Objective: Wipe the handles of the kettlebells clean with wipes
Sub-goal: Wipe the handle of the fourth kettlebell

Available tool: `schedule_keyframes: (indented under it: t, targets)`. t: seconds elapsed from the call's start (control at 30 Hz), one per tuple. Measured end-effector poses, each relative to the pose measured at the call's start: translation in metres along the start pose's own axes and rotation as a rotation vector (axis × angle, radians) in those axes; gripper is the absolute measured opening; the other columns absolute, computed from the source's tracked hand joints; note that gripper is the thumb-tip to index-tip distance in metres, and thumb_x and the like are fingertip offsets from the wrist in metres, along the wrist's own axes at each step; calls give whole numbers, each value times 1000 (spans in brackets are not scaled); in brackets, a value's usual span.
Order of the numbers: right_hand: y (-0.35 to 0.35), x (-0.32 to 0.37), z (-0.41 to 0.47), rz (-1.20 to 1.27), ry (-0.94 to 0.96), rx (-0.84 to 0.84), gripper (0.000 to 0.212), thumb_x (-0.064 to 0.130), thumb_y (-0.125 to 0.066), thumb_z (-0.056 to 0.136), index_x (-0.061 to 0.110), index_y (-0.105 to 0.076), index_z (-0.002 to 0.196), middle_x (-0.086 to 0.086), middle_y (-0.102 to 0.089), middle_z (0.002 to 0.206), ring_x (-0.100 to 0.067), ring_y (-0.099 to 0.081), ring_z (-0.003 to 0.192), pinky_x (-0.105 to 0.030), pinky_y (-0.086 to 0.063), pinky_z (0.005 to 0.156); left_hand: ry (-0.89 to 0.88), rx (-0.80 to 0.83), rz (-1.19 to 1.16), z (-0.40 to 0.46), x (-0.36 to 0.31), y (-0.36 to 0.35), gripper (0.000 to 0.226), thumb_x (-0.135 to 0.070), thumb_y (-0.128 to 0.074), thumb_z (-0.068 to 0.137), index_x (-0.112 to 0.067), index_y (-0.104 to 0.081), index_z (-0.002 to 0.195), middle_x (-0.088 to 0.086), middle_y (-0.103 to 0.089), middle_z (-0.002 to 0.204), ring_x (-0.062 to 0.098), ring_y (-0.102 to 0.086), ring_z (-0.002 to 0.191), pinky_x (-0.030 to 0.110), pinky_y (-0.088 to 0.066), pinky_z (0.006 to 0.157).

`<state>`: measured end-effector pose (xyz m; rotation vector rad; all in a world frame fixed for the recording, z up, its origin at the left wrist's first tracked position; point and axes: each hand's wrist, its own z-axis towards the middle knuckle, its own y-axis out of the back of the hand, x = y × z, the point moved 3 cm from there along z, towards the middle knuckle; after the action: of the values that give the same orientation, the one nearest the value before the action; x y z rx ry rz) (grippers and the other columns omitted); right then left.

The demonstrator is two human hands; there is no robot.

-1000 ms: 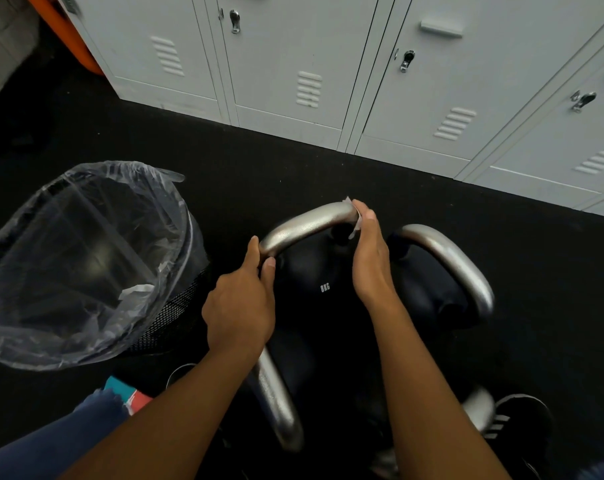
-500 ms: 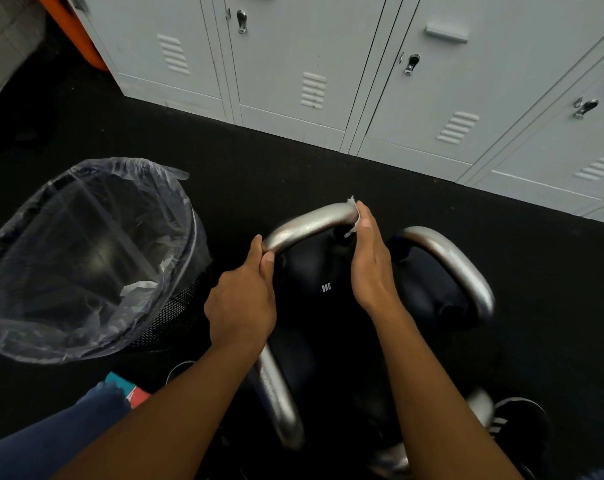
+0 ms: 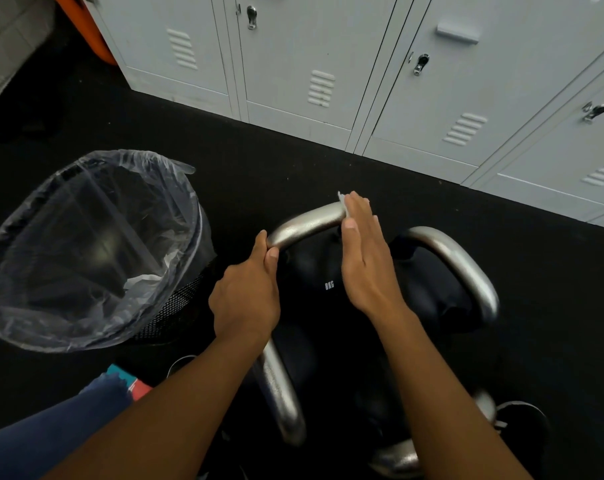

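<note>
Several black kettlebells with silver handles stand close together on the dark floor. The middle kettlebell point(image 3: 321, 292) has a curved steel handle point(image 3: 309, 221). My left hand point(image 3: 246, 296) grips the left bend of that handle. My right hand point(image 3: 366, 258) lies over the handle's right end with straight fingers and presses a white wipe point(image 3: 342, 201) against the metal; only a corner of the wipe shows. A second kettlebell handle point(image 3: 463, 268) arches on the right, and a third handle point(image 3: 281, 393) runs down below my left wrist.
A black mesh bin lined with a clear bag point(image 3: 86, 251) stands at the left, touching the kettlebells, with used wipes inside. Grey lockers point(image 3: 328, 64) line the back. A dark shoe point(image 3: 522, 424) shows at lower right, a teal and red pack point(image 3: 134, 384) at lower left.
My right hand has slid slightly up along the handle's right end and its fingers have straightened over the wipe. My left hand keeps its grip.
</note>
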<state>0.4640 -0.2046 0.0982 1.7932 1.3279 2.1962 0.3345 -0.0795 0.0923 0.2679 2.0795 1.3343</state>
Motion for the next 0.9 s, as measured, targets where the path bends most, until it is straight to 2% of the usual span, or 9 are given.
schedule_keyframes:
  t: [0.13,0.23,0.3,0.37,0.43,0.53,0.63,0.73,0.9]
  targets:
    - [3,-3,14,-69,13,13,55,42,-20,112,20,-34,160,6,-29,168,1,-9,156,-9,5,120,-6,2,-10,0,1,0,56,-57,-10,104,-45,-18,158,11,-69,122,37,-61,113,44,-43,86]
    - [10,-6,14,-62,-23,-9,53,40,-20,113,21,-35,159,4,-33,166,-2,-16,154,-16,-1,125,-1,0,-8,1,1,0,54,-57,-12,105,-46,-18,158,12,-68,121,37,-61,113,43,-42,83]
    - [9,-3,5,-73,4,-3,55,42,-21,111,21,-30,161,6,-28,168,2,-12,154,-22,-3,127,4,-8,-1,1,1,1,54,-56,-13,105,-46,-18,158,13,-68,119,38,-62,111,41,-37,78]
    - [3,2,-2,-135,76,24,59,46,-18,109,22,-27,163,8,-23,169,3,-6,155,-20,1,126,3,-12,0,1,0,0,54,-56,-12,105,-46,-17,159,14,-68,117,37,-62,110,40,-34,77]
    - [-1,6,3,-204,129,48,64,50,-15,107,20,-29,162,6,-24,169,-3,-5,157,-18,4,125,2,-13,2,1,1,0,54,-56,-12,105,-46,-17,158,14,-68,117,37,-62,110,40,-36,77]
    - [2,6,16,-225,107,29,63,48,-15,108,17,-32,160,2,-29,168,-8,-10,158,-14,5,122,-2,-15,-9,2,2,-3,54,-57,-12,105,-47,-17,158,13,-69,117,37,-63,109,41,-38,78]
    - [6,-3,12,-192,62,23,61,45,-17,108,19,-29,162,5,-25,170,-2,-7,157,-13,5,122,-3,-18,-1,2,2,-3,54,-57,-12,105,-47,-18,158,13,-69,116,37,-63,108,39,-35,76]
    - [2,1,0,-212,122,12,60,46,-17,108,22,-26,163,7,-22,170,1,-4,156,-17,4,124,-4,-19,8,2,1,0,54,-56,-13,106,-46,-18,159,13,-69,116,37,-63,107,39,-34,75]
    - [-4,7,18,-282,174,7,63,46,-16,107,15,-42,155,-1,-40,162,-12,-17,157,-22,1,126,8,-5,1,3,0,0,53,-56,-15,106,-46,-18,159,14,-68,117,37,-63,108,39,-34,76]
